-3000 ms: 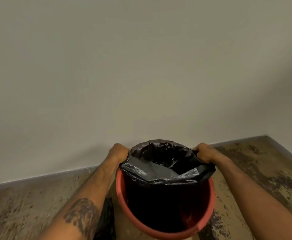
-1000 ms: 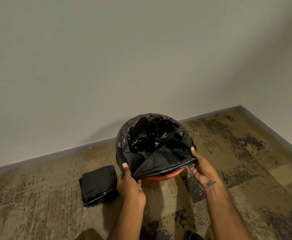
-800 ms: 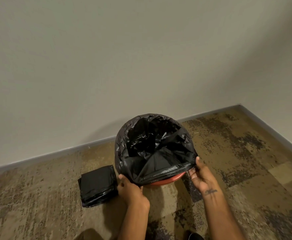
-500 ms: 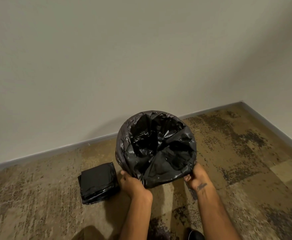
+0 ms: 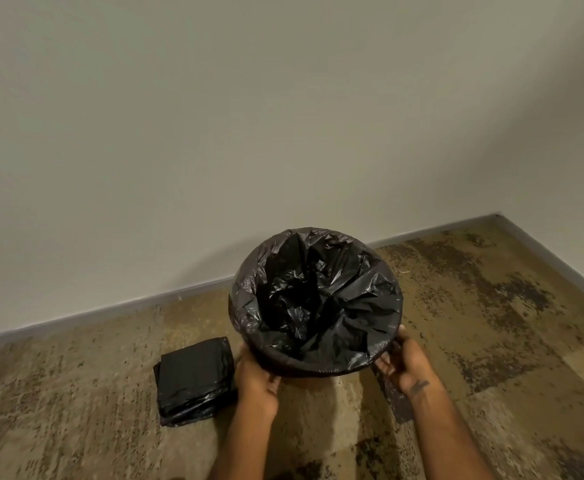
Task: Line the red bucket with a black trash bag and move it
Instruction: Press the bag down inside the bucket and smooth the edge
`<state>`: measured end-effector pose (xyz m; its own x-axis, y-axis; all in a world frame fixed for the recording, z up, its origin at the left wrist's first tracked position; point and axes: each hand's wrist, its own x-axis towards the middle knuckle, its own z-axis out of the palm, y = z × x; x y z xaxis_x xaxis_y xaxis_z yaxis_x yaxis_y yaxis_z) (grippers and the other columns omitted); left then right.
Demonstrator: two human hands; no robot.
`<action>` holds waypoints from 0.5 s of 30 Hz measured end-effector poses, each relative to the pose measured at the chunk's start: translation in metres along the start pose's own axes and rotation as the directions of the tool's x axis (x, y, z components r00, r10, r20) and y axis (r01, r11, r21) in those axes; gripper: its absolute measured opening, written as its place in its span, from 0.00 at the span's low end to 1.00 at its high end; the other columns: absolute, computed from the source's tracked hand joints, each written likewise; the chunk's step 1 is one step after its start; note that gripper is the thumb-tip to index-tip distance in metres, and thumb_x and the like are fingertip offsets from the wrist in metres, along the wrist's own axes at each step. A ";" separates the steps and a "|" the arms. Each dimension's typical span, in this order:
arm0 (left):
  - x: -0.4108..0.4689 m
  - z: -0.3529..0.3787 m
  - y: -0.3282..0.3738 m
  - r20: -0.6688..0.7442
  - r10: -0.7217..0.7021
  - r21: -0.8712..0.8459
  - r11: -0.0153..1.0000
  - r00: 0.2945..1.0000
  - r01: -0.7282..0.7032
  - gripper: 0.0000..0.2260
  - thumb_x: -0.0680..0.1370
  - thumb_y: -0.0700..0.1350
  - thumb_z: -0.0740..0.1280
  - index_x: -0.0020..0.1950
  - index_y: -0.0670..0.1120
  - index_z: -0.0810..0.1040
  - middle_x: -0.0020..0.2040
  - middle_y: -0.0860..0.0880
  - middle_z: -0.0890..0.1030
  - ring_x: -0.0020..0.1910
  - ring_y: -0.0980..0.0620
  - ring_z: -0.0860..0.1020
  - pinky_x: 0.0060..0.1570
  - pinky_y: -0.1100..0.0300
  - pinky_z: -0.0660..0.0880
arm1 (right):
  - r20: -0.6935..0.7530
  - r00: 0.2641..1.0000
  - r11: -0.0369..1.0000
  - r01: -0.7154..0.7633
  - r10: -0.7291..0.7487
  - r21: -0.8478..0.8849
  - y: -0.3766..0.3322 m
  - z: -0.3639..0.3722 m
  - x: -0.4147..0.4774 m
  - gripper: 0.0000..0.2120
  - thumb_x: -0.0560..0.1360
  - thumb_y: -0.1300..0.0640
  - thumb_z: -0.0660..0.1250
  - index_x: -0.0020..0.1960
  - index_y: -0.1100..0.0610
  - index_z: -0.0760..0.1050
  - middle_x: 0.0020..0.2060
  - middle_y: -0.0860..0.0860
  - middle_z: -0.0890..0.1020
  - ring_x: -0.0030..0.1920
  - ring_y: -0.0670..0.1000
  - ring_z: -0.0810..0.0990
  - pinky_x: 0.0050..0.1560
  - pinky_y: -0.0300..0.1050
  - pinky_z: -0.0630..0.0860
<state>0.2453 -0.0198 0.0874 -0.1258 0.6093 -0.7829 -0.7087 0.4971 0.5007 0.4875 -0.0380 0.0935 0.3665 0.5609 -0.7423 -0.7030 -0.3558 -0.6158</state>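
The black trash bag (image 5: 314, 296) sits inside the bucket on the floor by the wall, its mouth folded down over the whole rim, so no red of the bucket shows. The bag's inside is crumpled and dark. My left hand (image 5: 257, 377) is against the bucket's near left side, under the folded edge. My right hand (image 5: 403, 362) is against its near right side, fingers on the bag's edge. Both hands hold the bag-covered bucket between them.
A folded stack of black trash bags (image 5: 195, 381) lies on the worn, mottled carpet just left of my left hand. A plain wall with a grey baseboard (image 5: 110, 308) runs behind the bucket, meeting a second wall at the right corner (image 5: 496, 214).
Earlier the bag stood loose above the red rim. I pulled its front edge down over the near rim, which hid the last red, and both hands slid down to the bucket's sides.
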 end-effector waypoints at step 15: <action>-0.004 0.110 0.077 0.638 -0.219 0.050 -0.945 0.739 -0.323 0.45 0.70 0.78 0.52 0.81 0.54 0.55 0.82 0.45 0.49 0.80 0.42 0.40 0.74 0.37 0.36 | 0.645 0.708 -0.919 0.393 0.287 -0.022 -0.030 0.126 -0.002 0.35 0.75 0.36 0.59 0.78 0.47 0.56 0.79 0.56 0.51 0.79 0.59 0.43 0.75 0.64 0.44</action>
<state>0.2674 0.0841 0.1694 0.5048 0.7354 -0.4522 0.7452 -0.6356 -0.2018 0.4305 0.0657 0.1471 -0.3353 0.7774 -0.5322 0.8036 0.5308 0.2691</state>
